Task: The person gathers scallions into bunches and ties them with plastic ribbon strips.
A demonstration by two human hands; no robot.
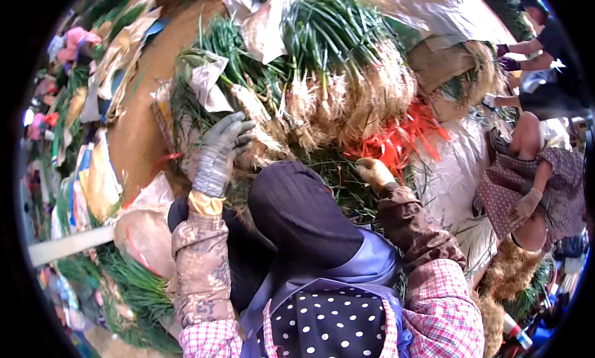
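My left hand point(224, 148), in a grey glove, is raised at the left edge of a heap of green onions point(334, 42); its fingers are apart and nothing shows in them. The pale, rooty ends of the onions point(347, 107) face me. My right hand point(374, 174), in a tan glove, is curled beside a bunch of red ties point(400, 141), at their lower left. Whatever its fingers hold, if anything, is hidden. Loose green leaves point(347, 190) lie beneath and between my hands.
A seated person point(527, 190) with a gloved hand is at the right, and another person in dark clothes point(551, 60) is at the upper right. More onions point(133, 283) lie at the lower left. White sheeting point(449, 184) spreads on the right.
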